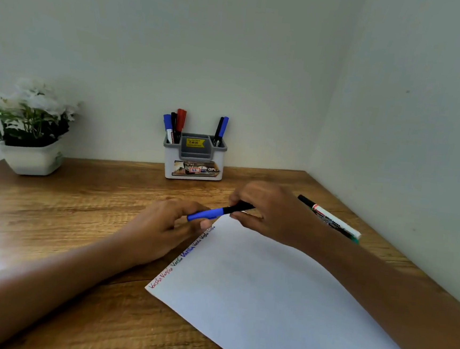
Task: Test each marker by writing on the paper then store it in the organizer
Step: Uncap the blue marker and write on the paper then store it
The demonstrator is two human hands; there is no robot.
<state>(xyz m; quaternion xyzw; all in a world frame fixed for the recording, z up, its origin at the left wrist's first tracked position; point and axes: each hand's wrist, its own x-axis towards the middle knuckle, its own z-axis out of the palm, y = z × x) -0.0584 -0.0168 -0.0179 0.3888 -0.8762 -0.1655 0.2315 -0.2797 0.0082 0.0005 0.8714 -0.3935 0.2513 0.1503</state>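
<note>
The organizer [193, 168] stands at the back of the table [80, 217], close to the wall [233, 63]; a cluster of markers [175, 125] stands in its left compartment, a pair of markers [221, 130] in its right. A flower pot [32, 158] sits at the back left. The paper [267, 303] lies front right. Over its far corner the left hand [162, 229] and right hand [270, 214] hold a marker [214, 213] between them. A second marker [330, 218] lies on the table, right of the right hand
</note>
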